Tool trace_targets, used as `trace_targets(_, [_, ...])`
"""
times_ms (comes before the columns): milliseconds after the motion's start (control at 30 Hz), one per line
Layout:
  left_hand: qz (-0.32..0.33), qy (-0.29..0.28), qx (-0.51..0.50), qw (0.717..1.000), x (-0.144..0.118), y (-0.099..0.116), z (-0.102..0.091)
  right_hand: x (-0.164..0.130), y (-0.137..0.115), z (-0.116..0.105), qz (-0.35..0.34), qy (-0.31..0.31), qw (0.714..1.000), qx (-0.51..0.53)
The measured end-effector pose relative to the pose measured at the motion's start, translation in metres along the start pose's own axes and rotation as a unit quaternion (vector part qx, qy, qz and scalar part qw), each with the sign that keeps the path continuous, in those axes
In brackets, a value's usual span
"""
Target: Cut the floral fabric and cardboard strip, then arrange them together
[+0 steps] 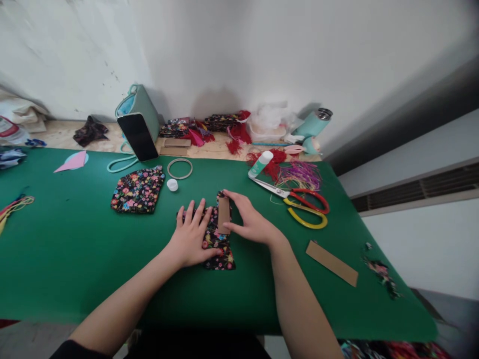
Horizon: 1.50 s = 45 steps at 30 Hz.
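Observation:
A piece of black floral fabric (219, 249) lies on the green table mat (75, 259) in front of me. My left hand (191, 237) rests flat on its left part, fingers spread. My right hand (251, 222) pinches a small brown cardboard strip (223, 215) between thumb and fingers, holding it upright on the fabric's upper right part.
A second floral fabric piece (138, 190), a metal ring (180, 168), a white cap (172, 185), a glue bottle (260, 164), red-and-yellow scissors (299, 203) and another cardboard strip (332, 263) lie around. A phone (137, 136) leans on a teal bag; fabric stacks and tassels line the wall.

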<state>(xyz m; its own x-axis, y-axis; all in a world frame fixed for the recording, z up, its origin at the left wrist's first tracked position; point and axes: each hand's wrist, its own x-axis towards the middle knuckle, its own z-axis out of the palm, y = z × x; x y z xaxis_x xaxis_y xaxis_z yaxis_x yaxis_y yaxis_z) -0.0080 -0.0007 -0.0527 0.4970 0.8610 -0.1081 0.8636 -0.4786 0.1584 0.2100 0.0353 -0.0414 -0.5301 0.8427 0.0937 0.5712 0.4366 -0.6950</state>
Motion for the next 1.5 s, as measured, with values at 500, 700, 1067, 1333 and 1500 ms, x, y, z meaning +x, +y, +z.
trace_targets(500, [0.000, 0.000, -0.004, 1.000, 0.000, 0.000, 0.000, 0.000, -0.004, 0.002, 0.014, -0.039, 0.998, -0.040])
trace_targets(700, [0.003, 0.009, -0.002, 1.000, 0.000, -0.001, 0.002, 0.000, -0.005, 0.003, 0.012, -0.029, 0.999, -0.040])
trace_targets(1067, [0.005, 0.013, 0.006, 1.000, 0.000, -0.002, 0.003, 0.001, -0.007, 0.002, 0.009, -0.037, 0.998, -0.059])
trace_targets(1333, [0.009, 0.023, 0.002, 1.000, -0.001, -0.002, 0.004, 0.002, -0.015, 0.002, 0.012, -0.015, 0.999, -0.035])
trace_targets(1500, [0.007, 0.015, 0.002, 1.000, -0.001, -0.002, 0.003, 0.002, -0.013, 0.004, 0.012, -0.017, 0.999, -0.045])
